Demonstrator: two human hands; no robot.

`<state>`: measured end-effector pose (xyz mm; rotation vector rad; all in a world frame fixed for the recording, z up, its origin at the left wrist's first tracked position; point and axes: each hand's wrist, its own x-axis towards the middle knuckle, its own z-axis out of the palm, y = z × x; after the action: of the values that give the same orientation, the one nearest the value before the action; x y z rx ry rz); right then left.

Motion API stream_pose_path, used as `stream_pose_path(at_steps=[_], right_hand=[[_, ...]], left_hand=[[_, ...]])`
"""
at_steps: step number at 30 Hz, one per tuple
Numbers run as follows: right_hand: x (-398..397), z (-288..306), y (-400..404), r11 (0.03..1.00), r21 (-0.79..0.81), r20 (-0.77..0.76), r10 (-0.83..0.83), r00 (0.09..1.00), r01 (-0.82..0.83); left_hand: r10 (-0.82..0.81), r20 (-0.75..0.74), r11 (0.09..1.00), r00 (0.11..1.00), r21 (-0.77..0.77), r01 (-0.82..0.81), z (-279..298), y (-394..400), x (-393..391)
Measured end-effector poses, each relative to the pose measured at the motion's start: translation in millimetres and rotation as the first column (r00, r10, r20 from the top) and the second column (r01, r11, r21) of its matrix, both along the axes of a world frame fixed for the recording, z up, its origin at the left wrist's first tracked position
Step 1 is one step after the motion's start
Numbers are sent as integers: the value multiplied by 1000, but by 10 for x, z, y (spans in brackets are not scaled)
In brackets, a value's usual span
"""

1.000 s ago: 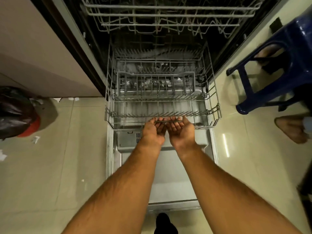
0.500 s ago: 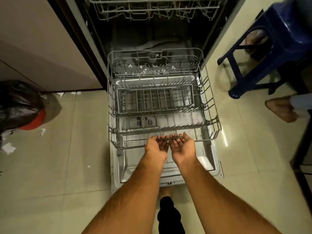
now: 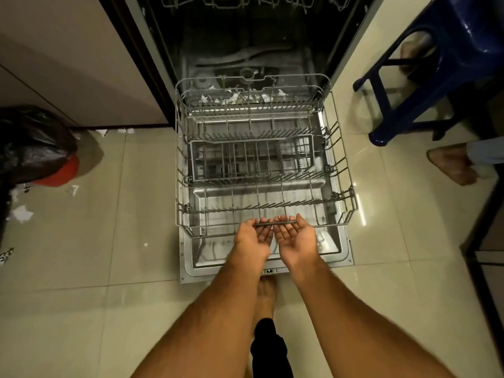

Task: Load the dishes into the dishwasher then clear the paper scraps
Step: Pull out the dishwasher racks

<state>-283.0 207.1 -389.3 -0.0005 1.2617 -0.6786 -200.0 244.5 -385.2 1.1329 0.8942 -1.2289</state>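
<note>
Both hands sit palm-up, side by side, under the front bar of the lower rack [image 3: 261, 170], fingers hooked up around that bar: the left hand [image 3: 252, 237] just left of centre, the right hand [image 3: 296, 236] just right of it, touching or nearly so. The bar's long axis runs left to right, square to the forearms, so any pull or push goes straight along the open door [image 3: 196, 257]. The rack lies out over the door and holds no dishes; its cutlery basket [image 3: 252, 158] looks empty too. Paper scraps [image 3: 234, 98] lie beyond the rack's rear edge on the tub floor, and more scraps [image 3: 21, 214] dot the tiles at the left near a black bag [image 3: 32, 143]. No dishes are in view.
</note>
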Motion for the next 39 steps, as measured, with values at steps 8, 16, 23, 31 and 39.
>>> stream_pose_path(at_steps=[8, 16, 23, 31, 39], right_hand=[[-9, 16, -62, 998, 39, -58, 60, 996, -58], [-22, 151, -76, 995, 67, -172, 82, 982, -71], [-2, 521, -167, 998, 27, -190, 52, 980, -48], [410, 911, -843, 991, -116, -52, 67, 996, -73], [1187, 1161, -1803, 983, -183, 81, 49, 995, -33]], left_hand=[[-152, 13, 988, 988, 39, 152, 66, 96, 56], [-104, 16, 993, 994, 60, 103, 310, 289, 185], [-20, 76, 1000, 997, 14, 19, 599, 214, 452], [147, 137, 977, 979, -173, -123, 907, -410, 984], [258, 178, 941, 950, -271, -205, 1068, -1386, 1712]])
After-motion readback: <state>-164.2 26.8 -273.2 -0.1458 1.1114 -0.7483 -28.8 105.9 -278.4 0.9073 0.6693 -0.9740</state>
